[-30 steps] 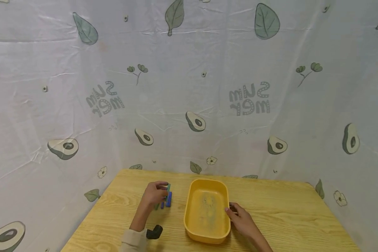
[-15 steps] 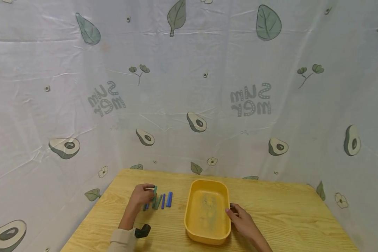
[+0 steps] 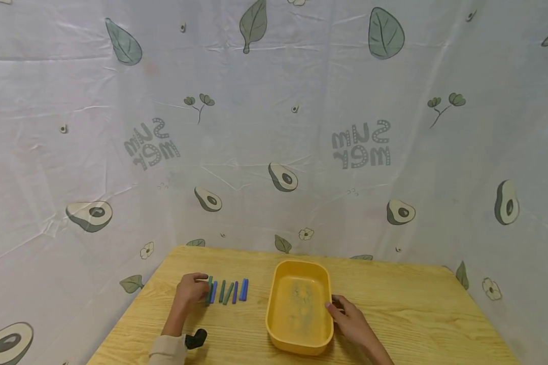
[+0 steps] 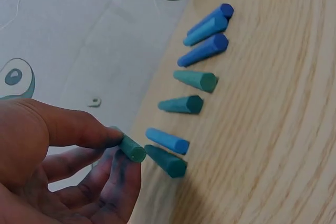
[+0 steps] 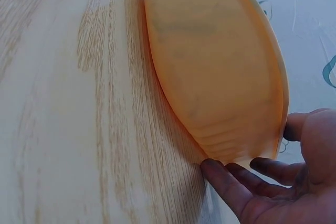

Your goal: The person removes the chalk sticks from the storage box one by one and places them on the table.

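My left hand [image 3: 192, 290] is at the left end of a row of chalk sticks on the table. Between thumb and fingertips it pinches a short green chalk stick [image 4: 135, 151]; dark smudges mark the fingers. Closest to it lie a dark green stick [image 4: 167, 162] and a light blue one [image 4: 169, 140]. Farther along are a dark green [image 4: 181, 104], a light green [image 4: 196, 80] and several blue sticks [image 4: 203, 50]. My right hand [image 3: 352, 320] grips the right side of a yellow plastic tray [image 3: 303, 324], thumb at the rim and fingers against its outer wall.
The tray stands right of the chalk row, its bottom stained bluish grey. Everything rests on a wood-grain table [image 3: 406, 304]. A pale curtain [image 3: 274, 137] printed with avocados and leaves hangs behind the far edge and along the sides. A black piece [image 3: 196, 338] sits at the left wrist.
My left hand has moved leftward along the row, uncovering more chalk sticks lying side by side. The right hand and the tray have stayed in place.
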The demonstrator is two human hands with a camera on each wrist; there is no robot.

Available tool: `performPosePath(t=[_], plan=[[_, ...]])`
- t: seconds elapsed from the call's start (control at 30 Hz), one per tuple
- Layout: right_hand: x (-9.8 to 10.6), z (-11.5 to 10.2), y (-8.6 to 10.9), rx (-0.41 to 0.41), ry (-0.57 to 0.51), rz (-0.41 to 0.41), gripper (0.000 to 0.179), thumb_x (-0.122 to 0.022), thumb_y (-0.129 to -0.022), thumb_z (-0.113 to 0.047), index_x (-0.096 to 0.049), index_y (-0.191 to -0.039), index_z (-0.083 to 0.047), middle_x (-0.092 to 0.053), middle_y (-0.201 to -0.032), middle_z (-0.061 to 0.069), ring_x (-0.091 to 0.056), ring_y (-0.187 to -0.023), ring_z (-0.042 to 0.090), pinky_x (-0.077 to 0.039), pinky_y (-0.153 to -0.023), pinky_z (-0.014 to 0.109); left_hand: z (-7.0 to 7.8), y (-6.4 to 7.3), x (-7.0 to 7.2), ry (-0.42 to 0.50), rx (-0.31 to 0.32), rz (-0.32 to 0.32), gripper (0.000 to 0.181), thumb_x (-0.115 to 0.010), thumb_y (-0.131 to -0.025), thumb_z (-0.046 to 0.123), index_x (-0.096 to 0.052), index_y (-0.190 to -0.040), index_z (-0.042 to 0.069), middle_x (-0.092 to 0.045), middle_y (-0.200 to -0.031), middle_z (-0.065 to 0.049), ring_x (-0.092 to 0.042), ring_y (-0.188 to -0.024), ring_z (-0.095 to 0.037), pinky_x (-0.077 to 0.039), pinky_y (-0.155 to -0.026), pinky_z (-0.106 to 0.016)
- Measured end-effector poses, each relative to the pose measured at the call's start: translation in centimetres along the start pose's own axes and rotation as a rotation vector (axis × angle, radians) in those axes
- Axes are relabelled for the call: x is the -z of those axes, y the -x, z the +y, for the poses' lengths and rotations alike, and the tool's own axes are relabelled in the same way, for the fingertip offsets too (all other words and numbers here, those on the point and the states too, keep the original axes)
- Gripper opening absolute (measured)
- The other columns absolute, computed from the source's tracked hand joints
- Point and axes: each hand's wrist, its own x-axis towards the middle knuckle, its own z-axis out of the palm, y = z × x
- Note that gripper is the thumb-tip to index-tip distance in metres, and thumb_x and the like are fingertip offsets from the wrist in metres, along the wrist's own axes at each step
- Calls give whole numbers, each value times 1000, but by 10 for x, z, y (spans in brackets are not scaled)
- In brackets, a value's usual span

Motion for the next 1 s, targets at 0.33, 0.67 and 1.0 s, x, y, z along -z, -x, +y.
performPosePath(t=[0.33, 0.67, 1.0], plan=[[-1, -1, 1, -8, -5, 18, 58, -56, -113, -32, -50, -152, 11, -65, -139, 25, -68, -124, 41, -65, -92, 48, -19, -10, 1, -163, -18, 54, 47, -64, -84, 1, -70, -129, -12, -78, -106, -26, -66, -69, -21, -52, -59, -33], [-4, 0, -1, -22, 5, 55, 56, -57, -113, -31, -52, -151, 9, -66, -138, 24, -68, -123, 40, -65, -89, 47, -18, -6, -1, -218, -41, 35, 43, -71, -90, 5, -70, -128, -13, -77, -109, -31, -67, -72, -22, -51, -59, -35], [1, 0, 0, -18, 14, 42, 60, -54, -113, -39, -53, -152, 7, -65, -142, 25, -68, -126, 40, -64, -94, 48, -19, -4, 1, -206, -19, 16, 47, -72, -93, 12, -67, -133, -12, -74, -119, -33, -68, -74, -21, -55, -63, -35]])
